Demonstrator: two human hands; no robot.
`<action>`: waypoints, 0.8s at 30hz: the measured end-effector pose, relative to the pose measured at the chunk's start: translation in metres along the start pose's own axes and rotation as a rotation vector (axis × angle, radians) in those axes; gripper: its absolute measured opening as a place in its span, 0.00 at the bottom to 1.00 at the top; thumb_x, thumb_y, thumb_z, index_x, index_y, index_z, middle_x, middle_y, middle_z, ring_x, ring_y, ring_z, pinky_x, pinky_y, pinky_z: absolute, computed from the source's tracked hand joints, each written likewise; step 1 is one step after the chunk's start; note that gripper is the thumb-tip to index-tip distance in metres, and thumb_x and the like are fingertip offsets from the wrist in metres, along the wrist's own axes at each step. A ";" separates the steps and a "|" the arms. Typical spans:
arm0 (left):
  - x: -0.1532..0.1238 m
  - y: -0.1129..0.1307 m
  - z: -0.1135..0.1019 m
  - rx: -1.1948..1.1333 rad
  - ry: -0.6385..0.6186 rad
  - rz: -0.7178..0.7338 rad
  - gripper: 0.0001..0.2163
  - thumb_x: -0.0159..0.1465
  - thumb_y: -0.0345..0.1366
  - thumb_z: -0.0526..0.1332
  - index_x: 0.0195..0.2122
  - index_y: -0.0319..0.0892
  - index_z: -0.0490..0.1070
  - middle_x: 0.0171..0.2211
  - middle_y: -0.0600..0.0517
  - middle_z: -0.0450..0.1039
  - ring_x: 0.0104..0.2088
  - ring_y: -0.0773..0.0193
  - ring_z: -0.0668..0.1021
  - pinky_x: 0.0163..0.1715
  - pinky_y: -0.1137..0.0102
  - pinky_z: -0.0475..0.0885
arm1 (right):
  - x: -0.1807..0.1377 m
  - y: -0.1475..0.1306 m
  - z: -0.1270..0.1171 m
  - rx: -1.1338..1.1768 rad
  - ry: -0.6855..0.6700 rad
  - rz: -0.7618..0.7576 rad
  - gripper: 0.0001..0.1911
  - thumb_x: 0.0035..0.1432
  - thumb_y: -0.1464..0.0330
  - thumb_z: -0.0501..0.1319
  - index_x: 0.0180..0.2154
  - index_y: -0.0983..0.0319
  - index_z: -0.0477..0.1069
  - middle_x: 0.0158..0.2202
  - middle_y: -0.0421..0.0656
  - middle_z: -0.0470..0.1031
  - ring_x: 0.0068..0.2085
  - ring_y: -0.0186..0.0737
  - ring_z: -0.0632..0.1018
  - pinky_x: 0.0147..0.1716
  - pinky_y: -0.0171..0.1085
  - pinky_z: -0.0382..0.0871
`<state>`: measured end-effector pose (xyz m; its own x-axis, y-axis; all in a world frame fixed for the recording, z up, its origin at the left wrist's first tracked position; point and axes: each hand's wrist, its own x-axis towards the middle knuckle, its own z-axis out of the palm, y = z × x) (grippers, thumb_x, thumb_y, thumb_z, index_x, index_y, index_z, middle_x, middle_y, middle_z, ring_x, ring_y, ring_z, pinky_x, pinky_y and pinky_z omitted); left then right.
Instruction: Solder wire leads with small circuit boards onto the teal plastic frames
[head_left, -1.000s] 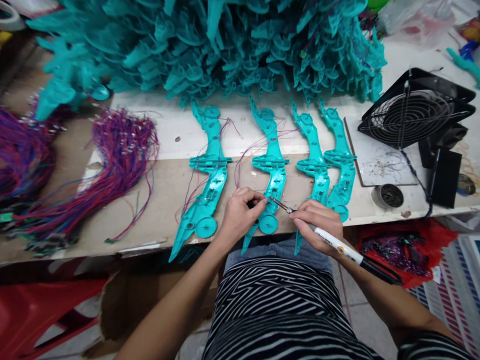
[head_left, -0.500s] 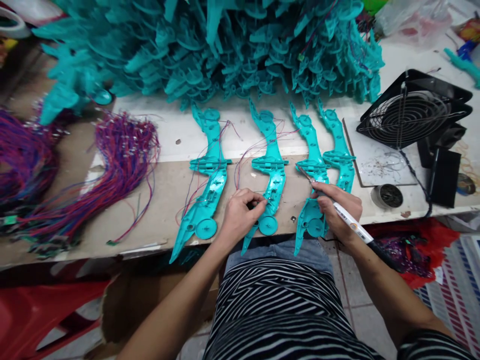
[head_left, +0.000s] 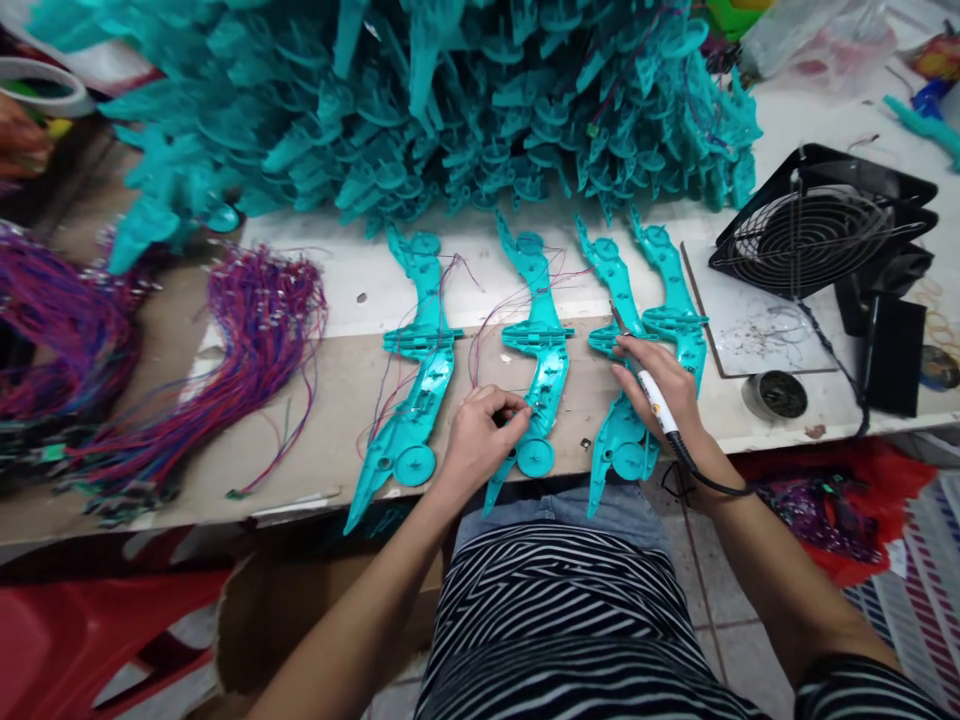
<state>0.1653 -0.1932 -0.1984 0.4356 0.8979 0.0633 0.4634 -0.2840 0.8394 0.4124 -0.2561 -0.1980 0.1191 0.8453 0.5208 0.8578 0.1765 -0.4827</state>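
Observation:
Several teal plastic shells, shaped like curved bow halves, lie in a row on the table. My left hand (head_left: 489,430) rests at the lower part of the second teal shell (head_left: 546,372), thumb and forefinger pinched; what is between the fingertips is too small to make out. In my right hand (head_left: 667,385) is a soldering iron (head_left: 654,396) with a white handle and black cord, held like a pen. Its tip points away from me, over the third teal shell (head_left: 621,290), which my hand partly hides. Thin red and blue wires (head_left: 491,310) run between the shells.
A large heap of teal shells (head_left: 450,110) fills the back. Bundled red and blue wires (head_left: 255,310) lie left. Rightward are a black fan (head_left: 806,235), a white board (head_left: 750,330) and a small round tin (head_left: 776,395). Another person's hand (head_left: 22,140) shows at the far left.
My right hand has moved slightly up and left with the soldering iron, whose handle now stands steeper. My left hand keeps its pinch at the second shell. The view has shifted slightly.

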 end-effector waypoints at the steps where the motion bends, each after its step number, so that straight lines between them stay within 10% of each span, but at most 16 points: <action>1: 0.001 0.000 -0.002 0.016 0.040 0.021 0.04 0.58 0.34 0.62 0.32 0.42 0.75 0.29 0.51 0.75 0.31 0.62 0.75 0.33 0.68 0.71 | 0.000 0.001 0.001 -0.007 0.000 -0.003 0.18 0.63 0.67 0.61 0.55 0.56 0.71 0.46 0.44 0.81 0.50 0.45 0.79 0.51 0.47 0.76; 6: 0.030 0.004 -0.021 0.416 0.268 0.092 0.11 0.62 0.34 0.59 0.45 0.39 0.73 0.45 0.41 0.73 0.45 0.51 0.75 0.46 0.59 0.70 | -0.001 0.002 0.004 -0.033 -0.002 -0.021 0.18 0.63 0.67 0.60 0.54 0.59 0.71 0.47 0.47 0.80 0.50 0.46 0.79 0.51 0.47 0.75; 13: 0.077 0.010 -0.026 0.836 0.034 -0.045 0.12 0.61 0.26 0.53 0.38 0.32 0.76 0.34 0.31 0.76 0.45 0.36 0.74 0.45 0.49 0.62 | -0.003 0.006 0.007 -0.028 0.016 -0.021 0.18 0.63 0.66 0.60 0.54 0.59 0.72 0.47 0.47 0.80 0.49 0.45 0.79 0.50 0.47 0.76; 24: -0.006 0.047 0.013 0.680 -0.176 -0.007 0.34 0.62 0.42 0.64 0.66 0.34 0.56 0.48 0.38 0.71 0.47 0.48 0.74 0.44 0.61 0.71 | 0.001 0.003 0.006 -0.062 0.004 0.031 0.18 0.64 0.65 0.58 0.54 0.62 0.72 0.49 0.49 0.79 0.53 0.47 0.77 0.52 0.46 0.75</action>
<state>0.1948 -0.2163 -0.1666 0.5228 0.8490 -0.0773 0.8215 -0.4775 0.3117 0.4124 -0.2520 -0.2036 0.1477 0.8477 0.5095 0.8831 0.1188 -0.4538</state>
